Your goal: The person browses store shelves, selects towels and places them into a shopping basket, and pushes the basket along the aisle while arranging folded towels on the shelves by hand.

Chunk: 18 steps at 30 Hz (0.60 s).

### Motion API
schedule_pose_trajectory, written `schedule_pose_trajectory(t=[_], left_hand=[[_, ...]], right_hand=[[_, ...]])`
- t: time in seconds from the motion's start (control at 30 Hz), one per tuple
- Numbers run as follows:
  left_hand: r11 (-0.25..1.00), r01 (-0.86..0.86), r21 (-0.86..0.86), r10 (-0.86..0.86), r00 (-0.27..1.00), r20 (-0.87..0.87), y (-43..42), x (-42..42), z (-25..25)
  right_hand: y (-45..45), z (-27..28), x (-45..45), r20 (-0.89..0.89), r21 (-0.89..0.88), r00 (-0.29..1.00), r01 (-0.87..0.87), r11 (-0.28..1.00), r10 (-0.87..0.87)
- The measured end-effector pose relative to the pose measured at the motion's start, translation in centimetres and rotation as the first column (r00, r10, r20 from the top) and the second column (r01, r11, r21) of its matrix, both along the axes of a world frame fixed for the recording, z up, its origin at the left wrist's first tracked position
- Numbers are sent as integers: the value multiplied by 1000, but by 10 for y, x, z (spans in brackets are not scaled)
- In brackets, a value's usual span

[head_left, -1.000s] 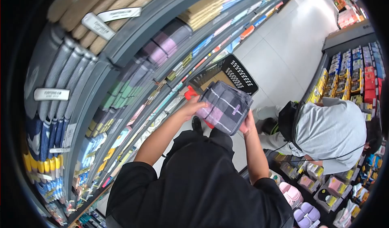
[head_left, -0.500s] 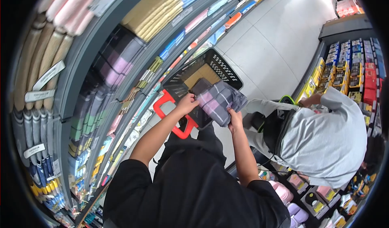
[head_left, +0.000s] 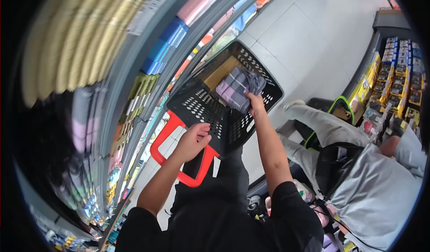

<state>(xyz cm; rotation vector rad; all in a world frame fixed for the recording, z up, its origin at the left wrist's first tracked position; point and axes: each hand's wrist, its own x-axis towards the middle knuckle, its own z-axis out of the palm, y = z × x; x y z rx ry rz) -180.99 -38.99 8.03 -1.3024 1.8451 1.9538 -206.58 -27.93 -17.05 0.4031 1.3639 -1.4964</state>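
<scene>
My right hand (head_left: 255, 104) grips the near edge of a folded grey and purple plaid cloth (head_left: 235, 90), which is inside the black perforated basket (head_left: 197, 106). Brown cardboard (head_left: 221, 74) lies in the basket beside the cloth. My left hand (head_left: 193, 142) is off the cloth, over the basket's near left side by the red handle (head_left: 160, 144). Its fingers are curled loosely and slightly apart, with nothing in them.
Shelves of folded towels (head_left: 85, 41) rise close on the left. Close on the right, a person in light grey clothes (head_left: 376, 189) bends by racks of small packages (head_left: 394, 81). Tiled floor (head_left: 304, 41) runs ahead between the shelves.
My left hand has let go of the cloth and drawn back toward the handle. My right hand has moved the cloth down into the basket. The view has shifted along the shelves.
</scene>
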Motion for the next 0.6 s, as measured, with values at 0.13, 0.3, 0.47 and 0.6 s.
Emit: schedule_pose_trajectory(t=[0.13, 0.3, 0.47, 0.6], left_hand=[[989, 116, -93, -116, 993, 7, 1, 2, 10], [934, 341, -110, -332, 939, 87, -3, -15, 23], [931, 353, -94, -349, 936, 51, 1, -20, 21], [925, 370, -85, -367, 929, 49, 2, -22, 20]], right_hand=[[-14, -56, -11, 9, 4, 999, 51, 999, -51], [4, -134, -9, -310, 632, 895, -58, 773, 320], [30, -158, 64, -348, 601, 633, -416, 682, 692], [28, -139, 96, -249, 623, 568, -526, 579, 784]])
